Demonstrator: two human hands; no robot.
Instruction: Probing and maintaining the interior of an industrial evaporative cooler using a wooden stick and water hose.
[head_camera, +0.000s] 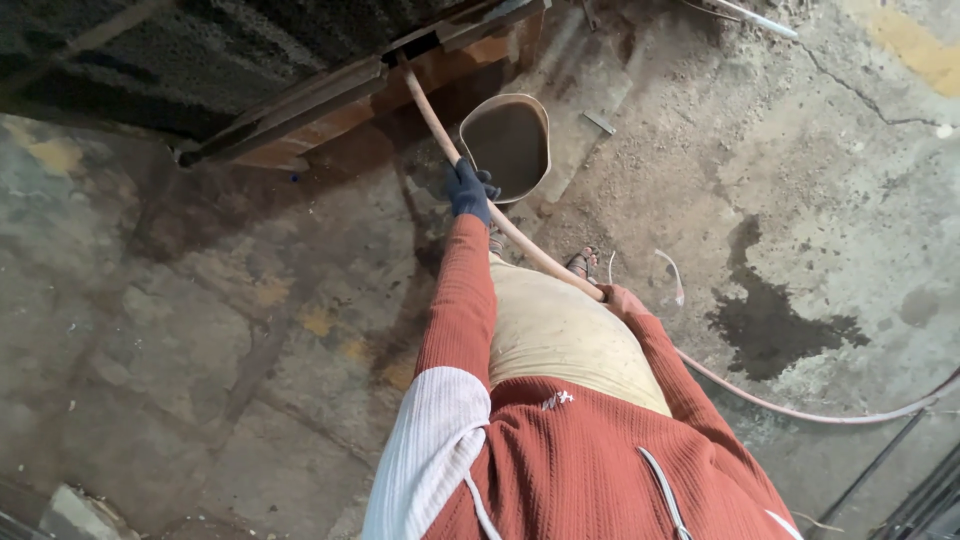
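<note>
A: Head view, quick. What do the hands have?

B: Left hand (468, 190), in a dark blue glove, is clenched around a long, thin, pinkish-tan flexible hose (530, 250). Right hand (622, 300) is closed on the same hose further back, low by the hip; only part of it shows past the rust-red sleeve.

A: Where does the hose run?

B: Ahead of the left hand it goes up to the edge of a rusty orange metal frame (350, 110) under a dark grating. Between the hands it spans nearly straight. Behind the right hand it trails across the stained concrete floor (200, 330) in a loose curve toward the frame edge.

A: Anything near the hands?

B: A dented metal bucket of murky brown water (507, 148), just beyond the left hand, touching or nearly; cannot tell which. A dark wet patch (770, 325) sits out past the right hand, and a thin pale tube (745, 15) lies well apart at the top.

A: How would it handle?

B: My read: light, soft, bends easily, sags where unsupported. Likely wet and a bit slippery, so the glove helps. Not fragile, but could kink if folded sharply.

A: Best hold?

B: Probably as shown: one hand near the front end to steer it, the other back along it to take up slack.
</note>
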